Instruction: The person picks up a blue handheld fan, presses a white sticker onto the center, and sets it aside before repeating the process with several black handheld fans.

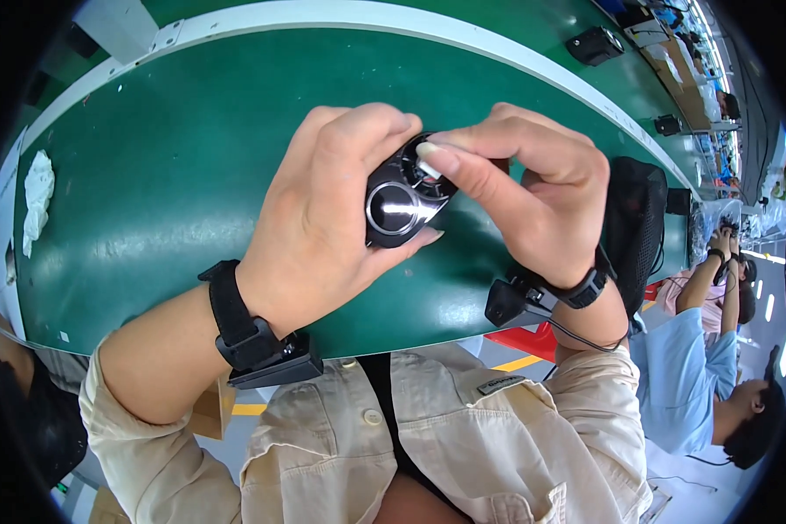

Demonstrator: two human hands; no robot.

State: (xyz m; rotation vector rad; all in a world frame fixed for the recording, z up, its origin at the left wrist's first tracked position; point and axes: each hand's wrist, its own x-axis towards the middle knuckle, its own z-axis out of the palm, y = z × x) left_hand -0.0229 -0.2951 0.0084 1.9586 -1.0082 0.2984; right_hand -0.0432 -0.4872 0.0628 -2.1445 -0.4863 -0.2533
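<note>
Green surface (175, 192) fills most of the view, white rail (367, 14) along its far edge; work area is kept close to the body, so both arms reach it bent. Co-worker (683, 371) off to the right, own hands busy, well apart from this job. Black mesh bag (635, 218) sits right of the right forearm, likely parked there to leave room; contents can't be seen. Cardboard box (211, 412) is below the near edge at left, mostly hidden, inside not visible. Left hand (327, 201) is curled about halfway round the black device, fingers over the far side, thumb under the near side: reads as the clamp, leaving the top face free. Right hand (537, 188) has thumb and forefinger nearly together at the device's far right end, other fingers folded in; reads as the fine-work hand. White scrap (37, 203) lies crumpled at far left, out of the way. Device (395, 211) is between the hands, over the middle of the surface, silver-ringed dial facing up. Beside the dial there's a round recess, partly covered by the thumb; white bit (430, 173) sits in or over it, touching the thumb. Pinched or just pressed: can't tell.
</note>
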